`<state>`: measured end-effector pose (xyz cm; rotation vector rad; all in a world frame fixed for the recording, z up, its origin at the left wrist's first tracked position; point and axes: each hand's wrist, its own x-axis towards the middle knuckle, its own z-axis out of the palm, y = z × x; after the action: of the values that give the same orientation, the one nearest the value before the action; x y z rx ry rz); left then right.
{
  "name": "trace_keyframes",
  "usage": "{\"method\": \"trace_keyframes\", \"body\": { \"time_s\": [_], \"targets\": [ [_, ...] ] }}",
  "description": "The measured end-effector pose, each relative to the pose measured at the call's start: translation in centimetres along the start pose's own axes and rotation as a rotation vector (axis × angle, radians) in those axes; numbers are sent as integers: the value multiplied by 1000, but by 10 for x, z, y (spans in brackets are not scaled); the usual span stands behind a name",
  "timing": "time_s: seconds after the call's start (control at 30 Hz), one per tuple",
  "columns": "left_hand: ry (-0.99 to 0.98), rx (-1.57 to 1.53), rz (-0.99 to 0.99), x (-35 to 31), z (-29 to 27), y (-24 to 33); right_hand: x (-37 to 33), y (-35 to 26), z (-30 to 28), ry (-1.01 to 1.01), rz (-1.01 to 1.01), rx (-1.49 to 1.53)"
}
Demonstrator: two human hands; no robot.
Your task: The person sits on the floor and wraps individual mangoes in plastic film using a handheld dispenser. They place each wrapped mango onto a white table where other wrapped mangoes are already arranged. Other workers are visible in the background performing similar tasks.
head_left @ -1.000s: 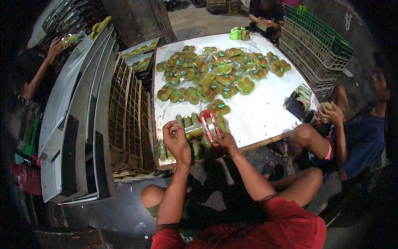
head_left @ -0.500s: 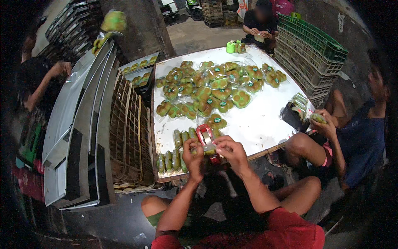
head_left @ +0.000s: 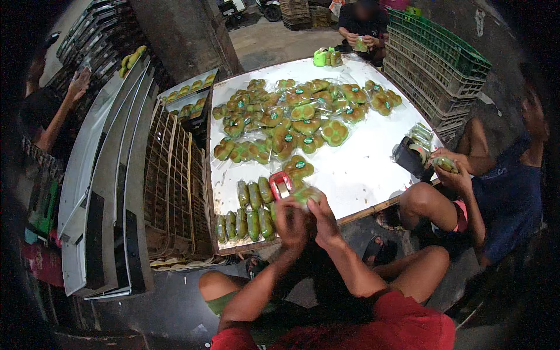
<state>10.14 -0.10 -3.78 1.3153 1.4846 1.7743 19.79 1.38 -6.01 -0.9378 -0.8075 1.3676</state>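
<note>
Gripping the wrapped green packet (head_left: 305,192) between the fingers and thumb of your right hand (head_left: 324,217), you hold it over the near side of the white table (head_left: 364,186), right of the rows of green rolls (head_left: 254,195). Your left hand (head_left: 290,220) is curled right beside it; blur hides its fingers, so I cannot tell whether it has hold of the film or is free.

To do this handling well, support the packet from beneath with light fingertips, since the filling looks soft and would likely dent under a hard squeeze. Draw any loose film snug and flat, without stretching it. Mind your left knuckles: the red tape dispenser (head_left: 280,182) stands just beyond them, and the rolls lie near your left wrist, so a careless sweep could upset either.

As for labels, several clear bags of flower-shaped buns (head_left: 335,133) carry small rounded stickers (head_left: 300,165) in dark green with pale marks, too small to read. No sticker shows on the rolls, and blur leaves it uncertain on your packet.
</note>
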Motion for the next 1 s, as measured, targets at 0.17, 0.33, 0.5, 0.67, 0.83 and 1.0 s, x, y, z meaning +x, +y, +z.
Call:
{"method": "trace_keyframes", "body": {
  "time_s": [0.17,0.33,0.5,0.67,0.83,1.0],
  "targets": [
    [-232,221,199,54,25,-31,57,-4,-31,237,-262,-405],
    [-866,458,94,177,90,-107,129,82,-49,-16,155,-1238],
    [-1261,989,336,213,98,-237,107,79,-15,-55,-130,-978],
    [-1292,1568,777,219,133,-130,99,47,-19,-11,37,-1123],
    [-635,532,10,236,95,-52,129,100,-67,246,-621,-1291],
    [-244,-421,-402,106,3,-32,90,-24,8,9,-37,-130]
  ]
}}
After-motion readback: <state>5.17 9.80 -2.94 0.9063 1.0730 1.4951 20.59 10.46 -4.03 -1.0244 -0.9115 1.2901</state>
